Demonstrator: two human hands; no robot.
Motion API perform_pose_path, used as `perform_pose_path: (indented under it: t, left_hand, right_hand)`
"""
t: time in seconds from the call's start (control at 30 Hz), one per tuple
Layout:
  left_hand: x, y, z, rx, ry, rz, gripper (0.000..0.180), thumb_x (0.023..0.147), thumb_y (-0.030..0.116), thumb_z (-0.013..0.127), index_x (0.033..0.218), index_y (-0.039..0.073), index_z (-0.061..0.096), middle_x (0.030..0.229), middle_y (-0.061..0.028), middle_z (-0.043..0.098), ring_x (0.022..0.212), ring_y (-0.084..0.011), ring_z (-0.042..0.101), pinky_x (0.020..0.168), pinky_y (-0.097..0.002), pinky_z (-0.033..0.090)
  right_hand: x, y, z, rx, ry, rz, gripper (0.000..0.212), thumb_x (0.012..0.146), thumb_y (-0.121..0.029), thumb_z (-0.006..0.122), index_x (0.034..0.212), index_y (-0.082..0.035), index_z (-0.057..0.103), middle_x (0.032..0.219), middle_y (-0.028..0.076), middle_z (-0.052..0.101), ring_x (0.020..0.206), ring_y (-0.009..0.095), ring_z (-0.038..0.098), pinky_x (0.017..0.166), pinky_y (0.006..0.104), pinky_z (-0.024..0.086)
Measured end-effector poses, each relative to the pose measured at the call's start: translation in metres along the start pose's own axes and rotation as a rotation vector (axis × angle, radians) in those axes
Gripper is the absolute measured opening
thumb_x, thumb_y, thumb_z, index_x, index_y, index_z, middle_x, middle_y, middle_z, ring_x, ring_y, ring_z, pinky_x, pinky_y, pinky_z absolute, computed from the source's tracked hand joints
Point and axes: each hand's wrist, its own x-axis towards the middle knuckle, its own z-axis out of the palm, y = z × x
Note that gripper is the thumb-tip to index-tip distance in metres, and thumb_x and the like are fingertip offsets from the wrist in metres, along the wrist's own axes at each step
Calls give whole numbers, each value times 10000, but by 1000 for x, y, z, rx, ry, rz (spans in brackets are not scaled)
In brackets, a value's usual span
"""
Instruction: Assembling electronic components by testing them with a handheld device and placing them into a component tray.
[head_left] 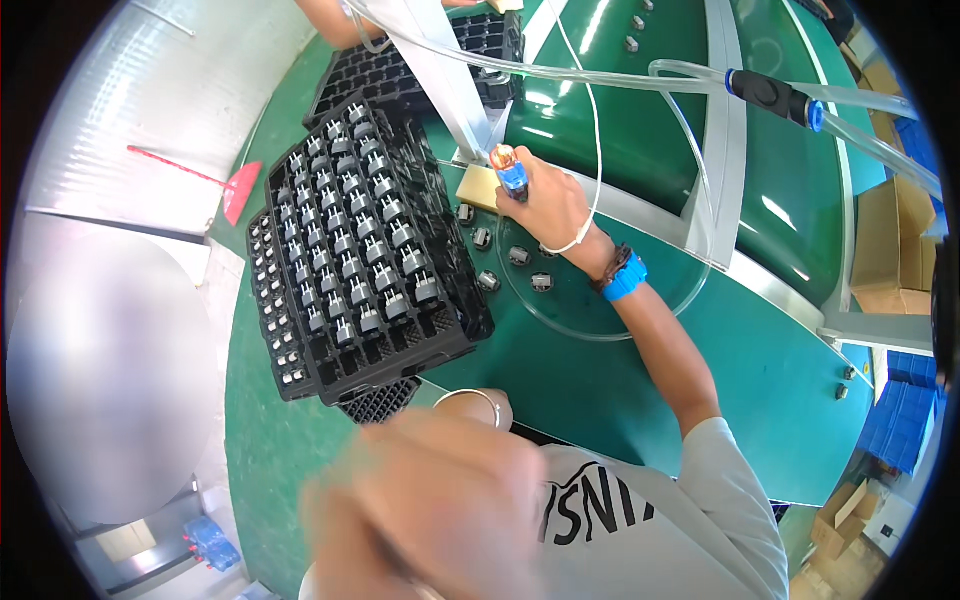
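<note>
My right hand point(555, 205) is closed round a small handheld piece with a copper-orange end and a blue band point(511, 174); its exact kind is unclear. Below and beside that hand, several loose grey plug parts point(519, 256) lie on the green work surface point(600, 370). A yellow block point(480, 187) sits just left of the fingers. My left hand point(425, 500) is raised close to the camera, smeared by motion, so its fingers and anything in them cannot be made out. Left of centre, a black tray point(440, 350) carries rows of grey plugs with upright metal pins.
A second black tray point(340, 85) lies beyond, near another person's arm point(335, 22). Clear tubing with a black-and-blue connector point(772, 100) crosses the upper right. A metal post point(440, 75) stands before a green conveyor belt point(780, 200). Cardboard boxes point(890, 240) stand at right.
</note>
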Motion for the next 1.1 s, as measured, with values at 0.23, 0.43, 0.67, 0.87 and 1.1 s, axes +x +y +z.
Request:
perform_pose_path:
  t: [0.23,0.43,0.67,0.87,1.1]
  left_hand:
    - [9,27,-43,-111,17,74,205,694,8,564,856,65,453,840,-70,334,737,-163,350,591,-243,317]
    - [-1,18,-65,404,426,377,488,693,63,668,1113,56,419,907,-142,447,630,-131,457,405,-197,399]
    - [4,14,-76,492,91,72,365,552,-131,688,899,-60,602,949,-208,558,778,-235,604,655,-279,544]
    - [8,12,-76,348,5,-44,375,683,-154,554,1049,-71,562,1117,-221,526,895,-246,597,677,-260,529]
    - [-16,-7,-85,358,31,-177,338,699,-101,568,1022,-13,611,988,-94,532,832,-139,530,669,-222,429]
  right_hand:
    - [7,-1,5,-20,49,-75,281,731,-191,601,937,-39,484,734,156,558,678,351,542,609,406,431]
    - [46,30,-24,505,176,81,278,735,-138,644,943,10,535,796,80,574,710,84,527,670,224,430]
    - [77,129,-72,-358,415,-55,375,749,-257,597,1032,-21,527,867,182,596,799,336,581,706,373,456]
    - [69,127,-73,-446,487,-21,354,756,-239,598,1031,-28,525,796,175,595,716,342,571,657,394,454]
    - [-1,-52,-72,874,-117,397,279,788,-251,593,975,-58,517,864,32,545,730,103,517,674,246,416]
